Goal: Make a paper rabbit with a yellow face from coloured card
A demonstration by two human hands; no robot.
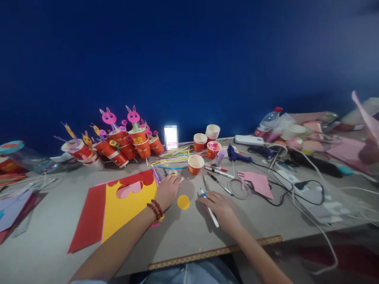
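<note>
A slim white marker with a blue end is gripped between the thumb and fingers of the right hand, its blue end pointed away from the body. It is held low and slanted over the desk, seemingly so that the grip can be light. The fingers of the left hand are reached forward and bent; whether anything is pinched by them cannot be told. Between the two sets of fingers, a flat yellow paper disc is laid, touched by neither, probably so that it is reachable from both sides. To the left of the left fingers, a large yellow paper sheet with a scalloped cut edge is overlapped on a red paper sheet, perhaps stacked to save room. Just beyond the fingers, a red paper cup with a white rim is stood upright. Farther out, to the right of the right fingers, a dark blue glue gun is laid, likely set apart because such a tool heats.
</note>
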